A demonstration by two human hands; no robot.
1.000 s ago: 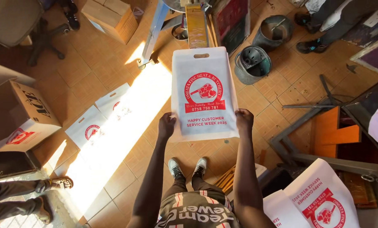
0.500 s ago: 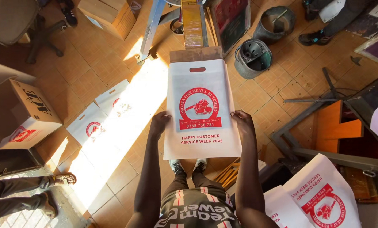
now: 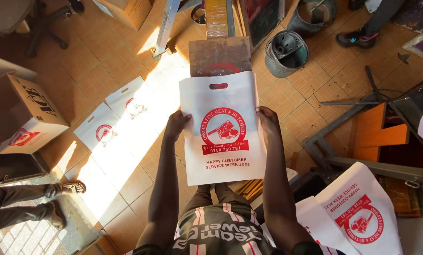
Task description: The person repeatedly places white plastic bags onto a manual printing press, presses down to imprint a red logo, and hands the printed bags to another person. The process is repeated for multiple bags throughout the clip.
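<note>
**A:** Head view, hands?

**B:** Both were on the bag (image 3: 223, 130). Left hand (image 3: 177, 123) clamped its left edge, right hand (image 3: 268, 123) clamped its right edge, about mid-height. Fingers curled round the edges, thumbs on the printed face. Arms stretched straight out in front of the body.

**A:** Bag position?

**B:** White, flat, with a cut-out handle slot at the top and a round red print in the middle, red lines of text under it. It was held face-up, top end away from the person. The top edge lay over the near end of a brown board (image 3: 219, 55). Couldn't tell whether the bag touched the board or hung just above it.

**A:** Around it?

**B:** Tiled floor (image 3: 310, 111) with a strip of sunlight across it. Two printed bags (image 3: 119, 118) lay flat on the floor to the left, in the light. Cardboard box (image 3: 25, 120) further left. Grey bucket (image 3: 284, 52) just right of the board. More printed bags (image 3: 358, 217) stacked at lower right, near the person's right elbow. Metal frame (image 3: 358, 137) on the right.

**A:** Anyone else?

**B:** Another person's legs and sandalled feet (image 3: 55, 200) at lower left, well apart from the bag. A shoe (image 3: 355, 38) at top right.
</note>
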